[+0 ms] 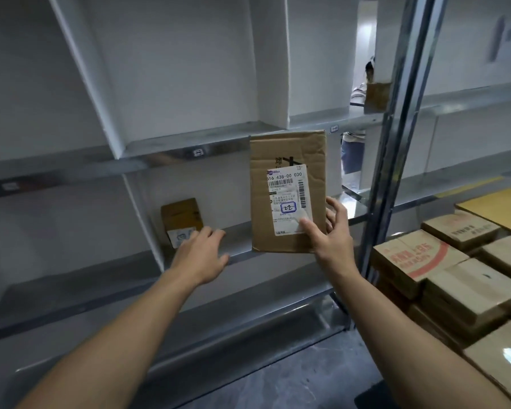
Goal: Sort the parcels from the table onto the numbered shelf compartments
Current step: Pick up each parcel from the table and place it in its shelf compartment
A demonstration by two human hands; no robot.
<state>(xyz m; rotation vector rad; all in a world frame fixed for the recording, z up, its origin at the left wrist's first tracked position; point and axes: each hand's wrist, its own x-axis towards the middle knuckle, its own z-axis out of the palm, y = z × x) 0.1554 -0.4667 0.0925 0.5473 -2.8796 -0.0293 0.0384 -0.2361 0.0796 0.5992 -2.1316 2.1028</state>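
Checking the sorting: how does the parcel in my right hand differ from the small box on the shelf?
The held parcel is larger, flat and upright, gripped by the right hand; the small box is squat and sits on the shelf. The held parcel's label shows plainly; the small box's is partly behind the left hand. Both are brown cardboard, white-labelled.

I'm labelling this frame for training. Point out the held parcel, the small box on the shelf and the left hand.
held parcel (288, 190), head view, on its white label.
small box (181, 218), head view, on its brown front face.
left hand (202, 255), head view, on the back of the hand.
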